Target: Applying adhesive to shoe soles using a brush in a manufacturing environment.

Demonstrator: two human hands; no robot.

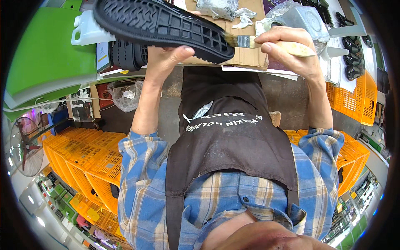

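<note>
In my left hand is a black rubber shoe sole, held up over the bench edge. A grooved and gridded face of it shows, and my thumb lies along its near side; most of my other fingers are hidden behind it. My right hand is closed round the pale wooden handle of a flat paintbrush. The bristles touch the right end of the sole. Further black soles lie beneath, to the left of my left hand.
Cardboard covers part of the bench. A white plastic jug stands at the left, a translucent container at the right. Several black shoes line the far right. Orange crates are stacked at both sides, with a fan at left.
</note>
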